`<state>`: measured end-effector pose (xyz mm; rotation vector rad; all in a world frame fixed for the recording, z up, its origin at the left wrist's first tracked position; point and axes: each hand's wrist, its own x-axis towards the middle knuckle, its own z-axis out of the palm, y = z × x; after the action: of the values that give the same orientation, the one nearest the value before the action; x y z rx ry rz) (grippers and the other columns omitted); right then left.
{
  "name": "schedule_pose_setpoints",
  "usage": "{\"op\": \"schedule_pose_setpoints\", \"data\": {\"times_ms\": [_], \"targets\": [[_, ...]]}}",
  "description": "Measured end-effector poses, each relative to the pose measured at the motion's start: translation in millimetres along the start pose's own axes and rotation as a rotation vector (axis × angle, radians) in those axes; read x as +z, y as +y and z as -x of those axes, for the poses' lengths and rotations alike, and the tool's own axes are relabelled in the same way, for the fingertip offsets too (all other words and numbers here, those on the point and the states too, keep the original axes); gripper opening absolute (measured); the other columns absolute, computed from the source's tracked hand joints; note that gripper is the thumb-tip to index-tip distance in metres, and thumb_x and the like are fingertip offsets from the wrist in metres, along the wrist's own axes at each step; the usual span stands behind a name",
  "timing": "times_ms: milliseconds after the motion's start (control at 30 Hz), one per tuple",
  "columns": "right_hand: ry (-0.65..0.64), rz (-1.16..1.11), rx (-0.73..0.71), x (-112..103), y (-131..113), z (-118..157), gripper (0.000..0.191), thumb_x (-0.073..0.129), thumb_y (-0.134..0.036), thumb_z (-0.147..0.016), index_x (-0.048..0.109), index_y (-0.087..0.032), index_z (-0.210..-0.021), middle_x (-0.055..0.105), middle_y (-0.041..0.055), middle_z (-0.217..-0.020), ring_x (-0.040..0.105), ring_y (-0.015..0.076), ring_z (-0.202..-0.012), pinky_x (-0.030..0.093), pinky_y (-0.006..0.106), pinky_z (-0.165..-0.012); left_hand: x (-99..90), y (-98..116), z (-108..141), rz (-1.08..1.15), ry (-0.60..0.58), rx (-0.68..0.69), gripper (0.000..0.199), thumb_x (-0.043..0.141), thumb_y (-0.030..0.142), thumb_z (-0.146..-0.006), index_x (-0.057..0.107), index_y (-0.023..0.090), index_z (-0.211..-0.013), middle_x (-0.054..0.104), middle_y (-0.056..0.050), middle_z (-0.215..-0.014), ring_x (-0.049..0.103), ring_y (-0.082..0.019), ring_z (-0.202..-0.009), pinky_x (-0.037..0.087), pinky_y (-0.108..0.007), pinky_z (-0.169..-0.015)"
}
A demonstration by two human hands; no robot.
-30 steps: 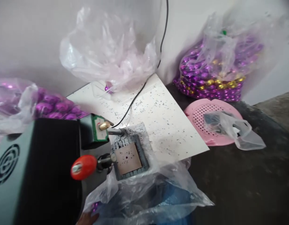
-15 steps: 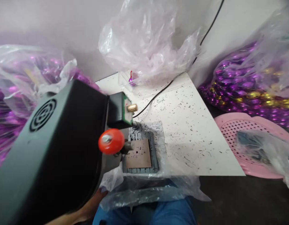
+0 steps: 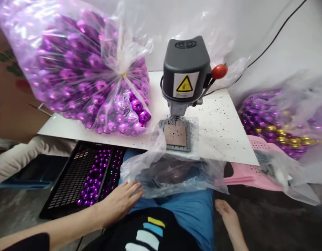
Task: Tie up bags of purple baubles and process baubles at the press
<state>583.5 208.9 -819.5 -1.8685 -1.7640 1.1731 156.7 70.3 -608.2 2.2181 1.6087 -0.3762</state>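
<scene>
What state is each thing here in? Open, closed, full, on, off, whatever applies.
Left hand, fingers extended.
Right hand, lowered, fingers loosely curled.
Clear plastic, crumpled, hanging at the table's front edge.
Machine, upright; on or off, can't tell.
Brown square, flat, holed, speckled.
White tabletop, dirty, speckled.
Large clear bag, bulging, tied at the neck.
Black crate, partly filled with beads.

machine (image 3: 187, 69) on table (image 3: 223, 146) | bead bag (image 3: 82, 87) left of it | plastic bag (image 3: 171, 176) above lap (image 3: 194, 204)
</scene>
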Motion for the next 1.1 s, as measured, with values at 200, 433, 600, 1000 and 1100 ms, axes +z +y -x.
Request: {"op": "schedule_pose_setpoints", "data": {"times_ms": [200, 433, 600, 1000, 1100], "targets": [[-0.076, 0.19, -0.33, -0.3, -56.5, 61.0, 0.032, 0.057, -0.032, -0.086, 0.065, -0.026, -0.117, 0.063, 0.0072, -0.115, 0.058, 0.0231, -0.109, 0.048, 0.039, -0.094, 56.4, -21.1, 59.2, 0.087, 0.176, -0.131, 0.042, 0.034, 0.006, -0.092, 0.062, 0.018, -0.121, 0.061, -0.012, -0.122, 0.055, -0.026, -0.105, 0.046, -0.043, -0.096], [-0.066, 0.498, -0.504, 25.7, -110.7, 90.2, 0.032, 0.038, -0.007, -0.088, 0.065, -0.021, -0.082, 0.062, 0.0068, -0.102, 0.051, 0.0202, -0.095, 0.038, 0.037, -0.087, 113.3, -50.1, 29.0, 0.154, 0.252, -0.046, 0.048, 0.042, 0.011, -0.093, 0.053, 0.029, -0.136, 0.057, -0.007, -0.135, 0.052, -0.027, -0.12, 0.04, -0.043, -0.105], [-0.174, 0.547, -0.447, 10.3, -116.5, 96.5, 0.028, 0.035, -0.012, -0.093, 0.06, -0.018, -0.083, 0.06, 0.0054, -0.089, 0.051, 0.0164, -0.087, 0.038, 0.033, -0.084, 98.8, -44.5, -2.8, 0.202, 0.118, -0.046, 0.028, 0.044, 0.01, -0.089, 0.065, 0.021, -0.104, 0.064, -0.01, -0.111, 0.057, -0.027, -0.103, 0.043, -0.042, -0.094], [-0.664, 0.657, -0.449, 0.2, -127.5, 115.1, 0.015, 0.044, -0.008, -0.085, 0.056, -0.015, -0.08, 0.064, 0.0048, -0.09, 0.053, 0.0171, -0.089, 0.034, 0.032, -0.083, 68.6, -21.0, 47.4, 0.799, -0.462, -0.168, 0.029, 0.054, 0.016, -0.071, 0.067, 0.021, -0.096, 0.07, 0.002, -0.085, 0.062, -0.018, -0.079, 0.044, -0.024, -0.063], [-0.664, 0.703, -0.539, 3.3, -136.5, 98.6, 0.012, 0.052, -0.009, -0.081, 0.06, -0.017, -0.079, 0.065, 0.0043, -0.089, 0.055, 0.0188, -0.089, 0.034, 0.034, -0.083, 55.4, 2.2, 58.7, 0.69, -0.344, -0.205, 0.026, 0.049, 0.014, -0.077, 0.067, 0.02, -0.095, 0.07, -0.001, -0.093, 0.064, -0.02, -0.084, 0.047, -0.027, -0.071]]}}
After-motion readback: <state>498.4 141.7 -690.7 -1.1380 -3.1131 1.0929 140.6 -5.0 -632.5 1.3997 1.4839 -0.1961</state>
